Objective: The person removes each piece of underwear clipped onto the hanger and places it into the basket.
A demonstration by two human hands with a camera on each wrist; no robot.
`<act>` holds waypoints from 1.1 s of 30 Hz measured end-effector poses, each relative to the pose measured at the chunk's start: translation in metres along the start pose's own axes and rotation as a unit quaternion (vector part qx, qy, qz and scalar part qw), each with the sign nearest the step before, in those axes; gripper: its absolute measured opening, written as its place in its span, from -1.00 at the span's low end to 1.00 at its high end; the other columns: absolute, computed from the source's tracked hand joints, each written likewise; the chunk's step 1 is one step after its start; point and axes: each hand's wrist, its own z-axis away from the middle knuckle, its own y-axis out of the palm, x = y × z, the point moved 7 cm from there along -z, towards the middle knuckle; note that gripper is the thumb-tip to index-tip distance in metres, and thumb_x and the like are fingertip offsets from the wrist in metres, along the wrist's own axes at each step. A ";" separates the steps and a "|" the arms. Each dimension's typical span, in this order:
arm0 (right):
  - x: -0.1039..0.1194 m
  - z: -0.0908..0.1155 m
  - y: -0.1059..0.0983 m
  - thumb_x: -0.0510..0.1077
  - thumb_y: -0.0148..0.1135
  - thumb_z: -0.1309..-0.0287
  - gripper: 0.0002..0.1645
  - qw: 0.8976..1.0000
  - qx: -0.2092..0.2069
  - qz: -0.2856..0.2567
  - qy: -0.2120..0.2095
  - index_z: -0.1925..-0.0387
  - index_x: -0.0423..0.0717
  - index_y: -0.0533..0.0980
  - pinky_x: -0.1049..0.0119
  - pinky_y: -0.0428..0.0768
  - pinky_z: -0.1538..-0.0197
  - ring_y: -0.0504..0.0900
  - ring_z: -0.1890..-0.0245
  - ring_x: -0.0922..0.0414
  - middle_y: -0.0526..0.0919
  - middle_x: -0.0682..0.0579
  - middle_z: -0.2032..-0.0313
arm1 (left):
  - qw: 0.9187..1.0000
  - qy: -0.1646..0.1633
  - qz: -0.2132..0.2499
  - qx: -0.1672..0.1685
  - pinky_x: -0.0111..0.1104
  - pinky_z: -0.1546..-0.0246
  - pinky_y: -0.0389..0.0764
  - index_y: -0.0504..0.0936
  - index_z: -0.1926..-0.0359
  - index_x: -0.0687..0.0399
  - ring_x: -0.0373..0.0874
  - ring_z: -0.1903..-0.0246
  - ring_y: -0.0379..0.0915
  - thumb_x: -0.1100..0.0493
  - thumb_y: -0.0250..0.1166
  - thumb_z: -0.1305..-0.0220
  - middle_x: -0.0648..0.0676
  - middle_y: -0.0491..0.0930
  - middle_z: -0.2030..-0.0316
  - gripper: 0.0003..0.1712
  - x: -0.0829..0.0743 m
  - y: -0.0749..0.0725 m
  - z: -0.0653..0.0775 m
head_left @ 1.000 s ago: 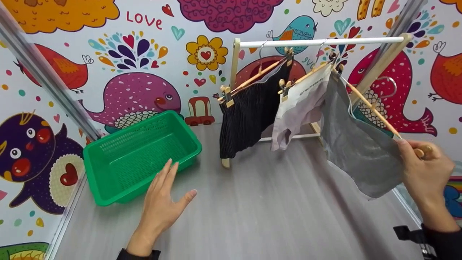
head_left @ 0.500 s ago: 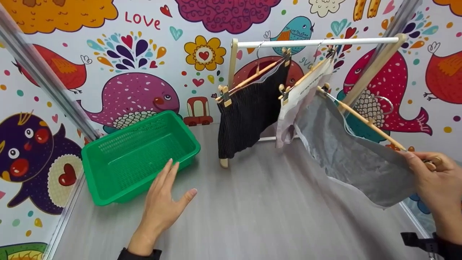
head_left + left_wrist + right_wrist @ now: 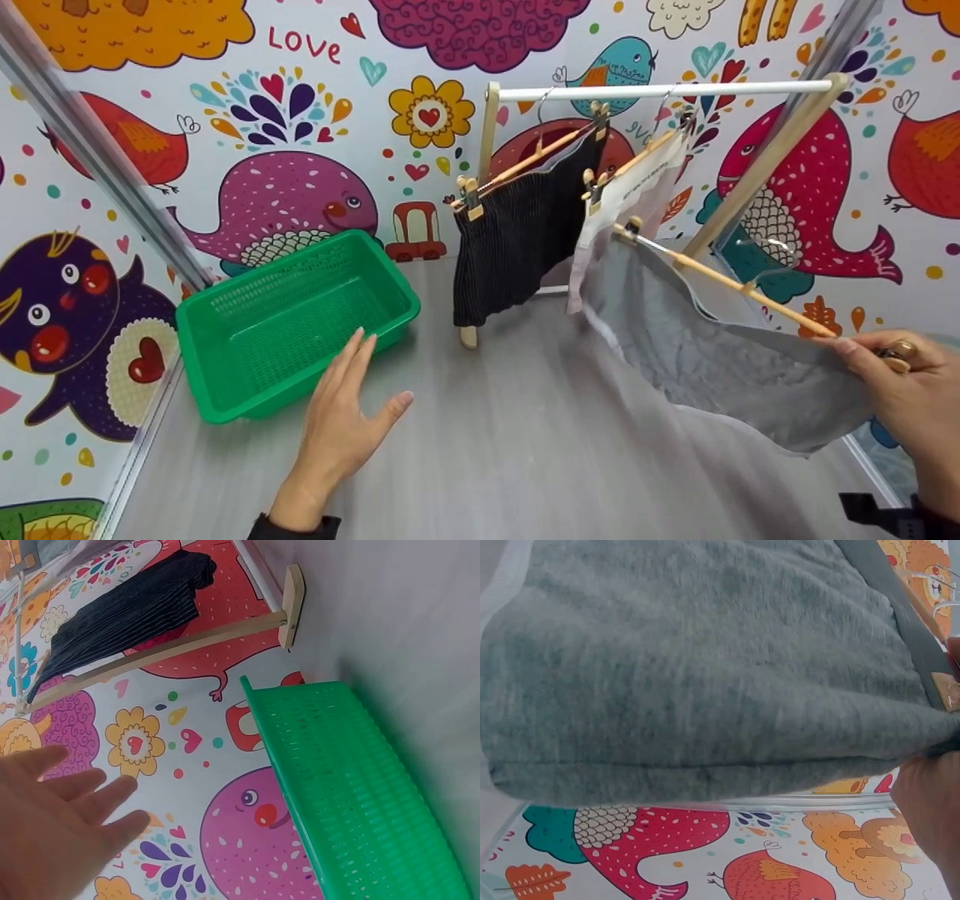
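My right hand [image 3: 911, 386] grips the near clip end of a wooden clip hanger [image 3: 784, 309]. Grey shorts [image 3: 720, 367] hang from that hanger, slanting down to the right, in front of the rack. The hanger's metal hook points away, off the rail. In the right wrist view the grey cloth [image 3: 705, 675] fills most of the picture, and the hand [image 3: 934, 802] holds its waistband corner. My left hand [image 3: 337, 420] has its fingers straight and holds nothing, in front of the green basket [image 3: 187, 360]. The left wrist view also shows those fingers [image 3: 97, 799] spread.
A small rack with a white rail [image 3: 735, 88] stands at the back right. Black striped shorts [image 3: 517, 251] and pale shorts [image 3: 637, 191] hang from it on clip hangers. A printed wall [image 3: 420, 45] closes off the back, and a metal post [image 3: 112, 150] rises at the left.
The grey shorts and their hanger have swung lower, the far end moving left and down from beside the rail. My right hand has dropped slightly with them. The left hand stays in place.
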 end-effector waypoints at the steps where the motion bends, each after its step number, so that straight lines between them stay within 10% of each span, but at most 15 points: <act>1: 0.001 0.001 0.000 -0.44 0.30 -0.34 -0.90 1.000 0.002 0.001 -0.005 0.21 -0.41 0.71 0.71 0.54 0.30 0.57 0.51 0.46 0.63 0.48 0.41 | 1.000 0.003 0.001 -0.002 0.38 -0.39 0.14 0.23 -0.61 0.15 0.30 -0.53 0.10 -0.22 0.45 -0.31 0.17 0.13 -0.61 0.04 -0.001 0.000 0.000; 14: 0.015 0.016 0.024 -0.55 0.39 -0.17 -0.91 0.996 0.061 -0.033 -0.048 0.26 -0.47 0.67 0.58 0.59 0.42 0.65 0.52 0.39 0.71 0.54 0.41 | 0.999 0.032 0.014 -0.016 0.35 -0.40 0.17 0.27 -0.59 0.14 0.26 -0.52 0.14 -0.18 0.48 -0.28 0.15 0.17 -0.59 0.03 -0.020 0.004 -0.006; 33: 0.046 0.028 0.062 -0.67 0.38 -0.03 -0.75 0.977 0.128 -0.122 -0.122 0.41 -0.34 0.74 0.48 0.38 0.61 0.52 0.60 0.22 0.77 0.05 0.43 | 0.996 0.084 0.025 -0.012 0.31 -0.39 0.25 0.31 -0.58 0.08 0.20 -0.50 0.20 -0.21 0.52 -0.22 0.11 0.24 -0.57 0.04 -0.048 0.005 -0.016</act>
